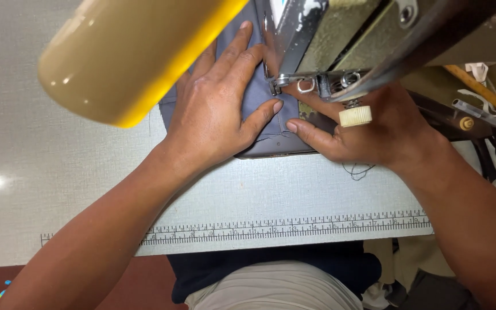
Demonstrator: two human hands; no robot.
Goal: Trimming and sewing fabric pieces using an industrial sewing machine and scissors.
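A piece of grey-blue fabric (259,95) lies on the sewing machine bed, under the presser foot (275,85). My left hand (219,109) presses flat on the fabric, fingers spread, thumb tip near the seam. My right hand (368,129) rests to the right of the presser foot, its thumb and forefinger pinching the fabric edge beside the needle area. The metal head of the sewing machine (345,46) rises above both hands and hides part of the right fingers.
A large yellow-and-beige lamp shade (127,51) hangs out of focus at top left. A printed ruler strip (282,228) runs along the table's near edge. A cream knob (355,116) sits over my right hand. Loose thread (357,170) lies on the pale table (58,172).
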